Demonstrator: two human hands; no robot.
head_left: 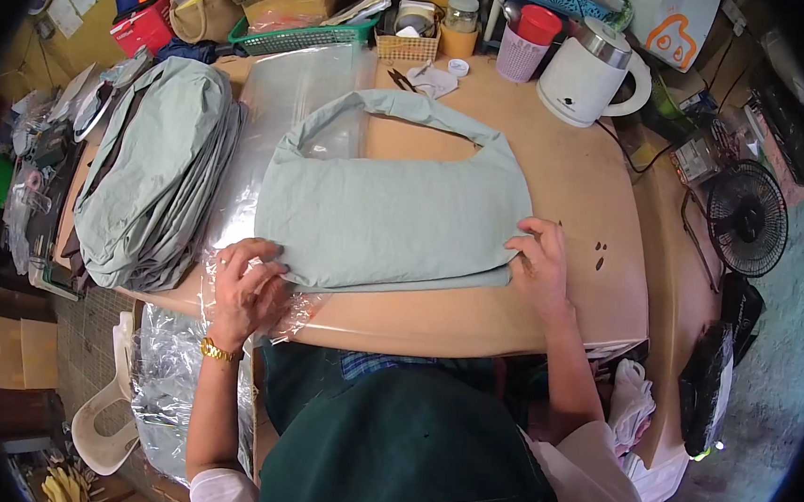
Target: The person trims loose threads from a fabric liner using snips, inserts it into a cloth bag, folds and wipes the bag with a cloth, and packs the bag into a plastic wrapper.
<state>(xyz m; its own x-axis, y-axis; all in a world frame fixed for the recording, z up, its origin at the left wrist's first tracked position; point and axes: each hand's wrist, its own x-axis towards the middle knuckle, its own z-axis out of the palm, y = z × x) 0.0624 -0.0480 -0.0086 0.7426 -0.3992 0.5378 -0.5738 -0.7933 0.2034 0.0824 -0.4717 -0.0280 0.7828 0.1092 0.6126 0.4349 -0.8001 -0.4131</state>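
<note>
A pale green fabric bag (395,217) lies flat on the tan table (576,199), its strap looped toward the far side. My left hand (246,286), with a gold watch at the wrist, is at the bag's near left corner, fingers bent and pressed on the fabric edge. At the bag's right edge, my right hand (541,260) pinches the fabric between thumb and fingers. Clear plastic sheets (292,91) lie partly beneath the bag on its left, and crinkled plastic shows under my left hand.
A stack of similar green bags (158,175) sits at the left. Along the back stand a white kettle (591,72), a purple cup (521,55), baskets and a jar (461,15). Dark scissors (401,80) lie behind the bag. A black fan (747,219) is at the right.
</note>
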